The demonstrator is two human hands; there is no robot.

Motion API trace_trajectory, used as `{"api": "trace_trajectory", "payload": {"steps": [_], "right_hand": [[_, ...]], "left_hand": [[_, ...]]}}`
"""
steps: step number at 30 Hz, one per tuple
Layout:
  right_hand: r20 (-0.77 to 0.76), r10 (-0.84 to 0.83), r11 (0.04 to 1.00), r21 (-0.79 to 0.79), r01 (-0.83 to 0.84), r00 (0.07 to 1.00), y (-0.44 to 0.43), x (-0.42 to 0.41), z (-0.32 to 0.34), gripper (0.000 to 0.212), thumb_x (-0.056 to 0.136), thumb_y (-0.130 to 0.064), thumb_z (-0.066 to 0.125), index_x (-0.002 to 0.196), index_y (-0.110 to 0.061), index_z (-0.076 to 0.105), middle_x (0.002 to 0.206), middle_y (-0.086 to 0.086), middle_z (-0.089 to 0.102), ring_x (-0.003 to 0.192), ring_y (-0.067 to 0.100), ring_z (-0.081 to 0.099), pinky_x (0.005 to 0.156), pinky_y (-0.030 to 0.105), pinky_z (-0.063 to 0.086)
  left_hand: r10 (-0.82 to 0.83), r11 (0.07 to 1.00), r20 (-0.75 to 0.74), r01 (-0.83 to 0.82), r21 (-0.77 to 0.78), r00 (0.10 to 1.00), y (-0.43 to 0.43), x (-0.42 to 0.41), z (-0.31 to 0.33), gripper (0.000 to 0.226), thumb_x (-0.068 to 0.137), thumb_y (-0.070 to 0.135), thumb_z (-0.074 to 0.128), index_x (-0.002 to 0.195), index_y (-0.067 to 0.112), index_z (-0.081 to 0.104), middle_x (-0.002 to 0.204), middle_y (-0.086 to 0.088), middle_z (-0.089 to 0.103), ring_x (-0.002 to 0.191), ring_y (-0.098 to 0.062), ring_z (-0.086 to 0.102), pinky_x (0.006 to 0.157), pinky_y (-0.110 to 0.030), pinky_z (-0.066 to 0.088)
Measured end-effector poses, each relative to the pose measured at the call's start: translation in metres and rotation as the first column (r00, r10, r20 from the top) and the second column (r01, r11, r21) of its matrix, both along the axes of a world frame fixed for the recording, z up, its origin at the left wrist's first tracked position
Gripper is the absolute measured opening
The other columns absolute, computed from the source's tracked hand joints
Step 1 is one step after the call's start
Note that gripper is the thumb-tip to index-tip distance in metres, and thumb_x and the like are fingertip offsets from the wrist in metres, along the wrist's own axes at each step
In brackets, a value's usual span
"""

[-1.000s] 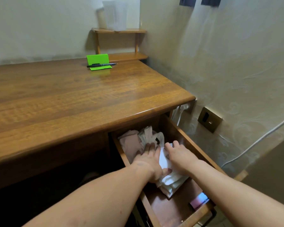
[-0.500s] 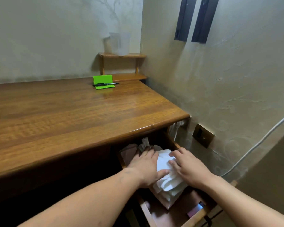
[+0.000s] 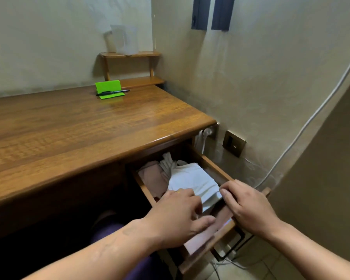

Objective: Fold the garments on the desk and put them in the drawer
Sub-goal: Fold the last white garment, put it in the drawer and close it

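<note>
Your left hand (image 3: 178, 217) sat over the front part of the open drawer (image 3: 214, 164), fingers curled down, thumb pointing right. Whether it pinched any cloth or only pressed: cannot tell, the fingertips were hidden. Your right hand (image 3: 249, 207) lay at the drawer's right front corner, fingers bent over the right side wall near the front; no garment in it, grip on the wood itself unclear.

Between and just behind the hands: the folded white garment (image 3: 192, 180), lying flat inside the drawer, its near edge touching or under your left fingers. To its left, against the left wall, a folded pink garment (image 3: 152, 178). Behind both, at the back, a bunched pale grey garment (image 3: 167, 161), less neat. A pinkish flat item (image 3: 198, 239) sat at the drawer front under your left hand; too blurred to name.

Desk top (image 3: 69, 138) held no garments; only a green card (image 3: 108, 88) with a black pen (image 3: 113, 91) near the far right corner, by the small shelf (image 3: 131, 54).

Judgement: folding and stowing looked done, nearly finished. Left: settle the white piece, pull hands clear, push the drawer shut.
</note>
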State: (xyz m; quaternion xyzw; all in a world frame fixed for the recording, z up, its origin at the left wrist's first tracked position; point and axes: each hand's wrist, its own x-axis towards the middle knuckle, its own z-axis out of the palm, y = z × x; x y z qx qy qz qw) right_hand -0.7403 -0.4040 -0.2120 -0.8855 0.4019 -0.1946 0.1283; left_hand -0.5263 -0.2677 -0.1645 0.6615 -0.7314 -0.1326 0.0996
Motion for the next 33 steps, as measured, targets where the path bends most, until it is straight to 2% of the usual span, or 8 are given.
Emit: {"api": "trace_trajectory", "payload": {"steps": [4, 9, 12, 15, 21, 27, 30, 33], "right_hand": [[0.035, -0.021, 0.999, -0.033, 0.022, 0.999, -0.003, 0.023, -0.004, 0.024, 0.109, -0.043, 0.048, 0.103, -0.034, 0.070, 0.096, -0.018, 0.067, 0.092, 0.006, 0.064, 0.079, 0.033, 0.049], [0.017, 0.101, 0.995, 0.015, -0.101, 0.995, -0.014, 0.043, 0.009, 0.037, 0.106, -0.063, 0.048, 0.121, -0.035, 0.068, 0.111, -0.020, 0.067, 0.104, -0.005, 0.062, 0.094, 0.030, 0.056], [-0.066, 0.308, 0.950, 0.066, -0.304, 0.949, -0.024, 0.041, 0.019, 0.082, 0.090, -0.089, 0.054, 0.158, -0.042, 0.047, 0.152, -0.022, 0.053, 0.139, -0.005, 0.049, 0.118, 0.030, 0.043], [-0.237, 0.399, 0.916, 0.057, -0.397, 0.886, -0.036, 0.040, 0.025, 0.117, 0.074, -0.101, 0.059, 0.171, -0.047, 0.021, 0.175, -0.019, 0.028, 0.159, 0.002, 0.028, 0.132, 0.034, 0.027], [-0.284, 0.373, 0.876, -0.206, -0.436, 0.883, -0.059, 0.062, 0.022, 0.124, 0.076, -0.085, 0.072, 0.174, -0.039, 0.012, 0.177, 0.000, 0.029, 0.163, 0.020, 0.031, 0.132, 0.051, 0.034], [-0.327, 0.378, 0.816, -0.324, -0.478, 0.866, -0.065, 0.093, 0.032, 0.130, 0.076, -0.083, 0.069, 0.177, -0.027, 0.010, 0.184, 0.007, 0.017, 0.172, 0.025, 0.012, 0.138, 0.055, 0.017], [-0.354, 0.345, 0.820, -0.338, -0.463, 0.869, -0.073, 0.107, 0.034, 0.134, 0.076, -0.084, 0.068, 0.178, -0.025, 0.003, 0.186, 0.008, 0.008, 0.172, 0.025, 0.003, 0.138, 0.057, 0.012], [-0.315, 0.307, 0.810, -0.410, -0.421, 0.898, -0.071, 0.116, 0.031, 0.132, 0.078, -0.076, 0.076, 0.177, -0.021, 0.009, 0.184, 0.011, 0.014, 0.172, 0.029, 0.009, 0.137, 0.060, 0.016]], "left_hand": [[-0.113, 0.990, 0.039, 0.110, 0.092, 0.993, 0.013, -0.016, 0.013, 0.055, 0.091, 0.076, 0.062, 0.101, 0.022, 0.064, 0.106, 0.003, 0.059, 0.094, -0.017, 0.048, 0.087, -0.036, 0.035], [-0.087, 0.996, 0.180, 0.089, -0.002, 0.980, 0.008, 0.007, -0.001, 0.036, 0.098, 0.060, 0.060, 0.103, 0.024, 0.059, 0.110, 0.001, 0.059, 0.103, -0.022, 0.054, 0.102, -0.046, 0.045], [-0.061, 0.984, 0.324, 0.112, -0.139, 0.944, 0.003, 0.024, -0.002, 0.050, 0.095, 0.070, 0.053, 0.114, 0.025, 0.062, 0.116, 0.000, 0.059, 0.110, -0.025, 0.055, 0.100, -0.044, 0.044], [0.006, 0.961, 0.381, 0.100, -0.256, 0.924, 0.001, 0.042, -0.002, 0.070, 0.088, 0.079, 0.053, 0.127, 0.022, 0.061, 0.132, -0.004, 0.061, 0.126, -0.028, 0.054, 0.107, -0.046, 0.045], [0.097, 0.955, 0.470, 0.050, -0.291, 0.877, -0.005, 0.063, 0.000, 0.100, 0.086, 0.081, 0.059, 0.161, 0.016, 0.046, 0.172, -0.017, 0.038, 0.166, -0.037, 0.020, 0.131, -0.063, 0.019], [0.237, 0.958, 0.503, -0.115, -0.262, 0.831, -0.009, 0.085, 0.008, 0.115, 0.089, 0.086, 0.045, 0.174, 0.020, 0.003, 0.180, -0.021, -0.012, 0.166, -0.037, -0.018, 0.130, -0.068, -0.005], [0.272, 0.952, 0.512, -0.149, -0.268, 0.815, -0.013, 0.086, 0.012, 0.114, 0.094, 0.082, 0.045, 0.172, 0.022, -0.013, 0.178, -0.020, -0.022, 0.166, -0.034, -0.020, 0.131, -0.064, -0.005], [0.310, 0.943, 0.518, -0.187, -0.277, 0.797, -0.019, 0.087, 0.020, 0.112, 0.097, 0.076, 0.049, 0.171, 0.023, -0.017, 0.178, -0.020, -0.023, 0.167, -0.035, -0.015, 0.131, -0.059, 0.001]]}}
